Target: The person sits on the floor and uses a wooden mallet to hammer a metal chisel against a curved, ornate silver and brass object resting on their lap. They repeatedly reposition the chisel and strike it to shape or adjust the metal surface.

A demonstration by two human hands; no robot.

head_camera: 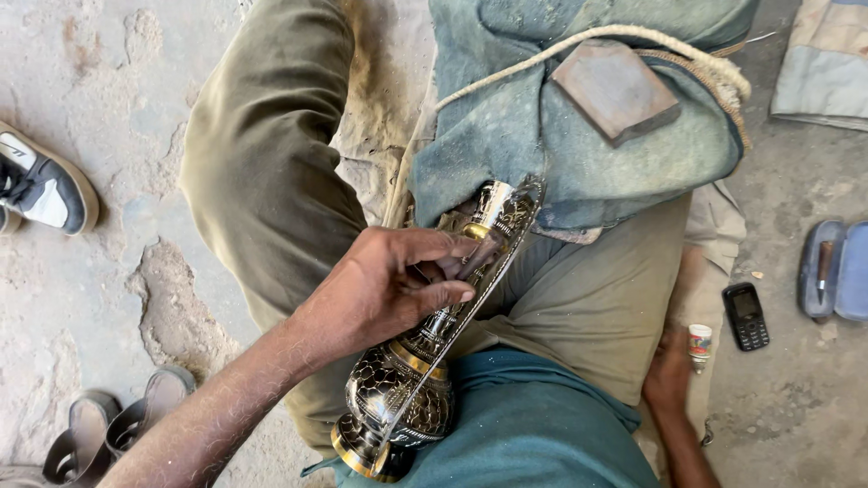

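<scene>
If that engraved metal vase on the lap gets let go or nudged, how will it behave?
The vase looks like polished metal, so probably heavy for its size and somewhat slippery. Its round body lies on its side across the lap, so it would likely roll if the left hand released it. It seems rigid; the engraved surface could scratch.

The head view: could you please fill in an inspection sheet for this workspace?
Surface: bare, cracked concrete floor; the person sits on it.
Job's things: ornate black-and-brass vase lying across the lap, top end against a blue-grey cloth.
Clutter: flat block and rope on the cloth; phone, small bottle, open case on the floor.
Hands: left hand grips the vase's neck; right hand rests on the floor beside the bottle.
Cables: nothing seen.
Surroundings: shoe and sandals to the left.
</scene>
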